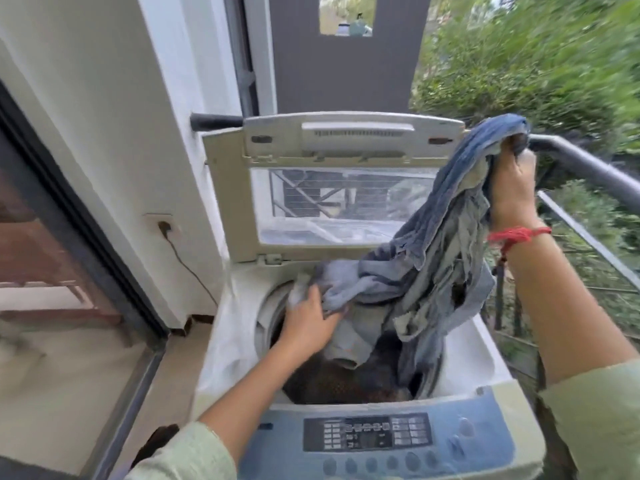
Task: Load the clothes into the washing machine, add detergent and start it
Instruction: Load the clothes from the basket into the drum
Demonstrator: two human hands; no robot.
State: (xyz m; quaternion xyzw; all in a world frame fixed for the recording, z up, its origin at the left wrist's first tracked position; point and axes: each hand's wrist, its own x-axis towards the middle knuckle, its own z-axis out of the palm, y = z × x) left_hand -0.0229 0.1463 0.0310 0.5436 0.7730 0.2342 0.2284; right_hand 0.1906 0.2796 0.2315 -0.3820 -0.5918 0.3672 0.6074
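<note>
A white top-loading washing machine point(221, 327) stands before me with its lid point(346, 188) raised upright. Blue-grey clothes point(440, 244) hang from above the right rim down into the drum point(346, 379). My right hand point(512, 188) grips the top of this bundle, held high beside the lid. My left hand point(308, 320) reaches over the drum's left rim and holds a lower fold of the same cloth. Dark laundry lies at the drum's bottom. The blue control panel point(370, 434) faces me at the front edge.
A white wall with a socket and plugged cable point(166, 230) lies to the left. A glass sliding door point(52, 244) is further left. A metal balcony railing point(588, 168) runs on the right, with green plants beyond it.
</note>
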